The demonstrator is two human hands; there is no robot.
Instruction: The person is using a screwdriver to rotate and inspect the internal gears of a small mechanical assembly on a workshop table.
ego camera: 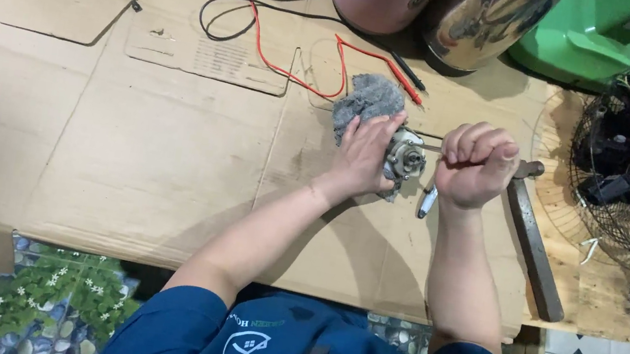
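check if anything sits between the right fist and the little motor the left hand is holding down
Nothing visible does. The right hand is a closed fist just right of the small motor, with only bare cardboard in the narrow gap. The left hand presses the motor against a grey rag on its far side.

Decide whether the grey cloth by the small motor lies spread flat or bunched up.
Bunched up: the grey cloth sits crumpled in a lump behind the motor, under the left hand.
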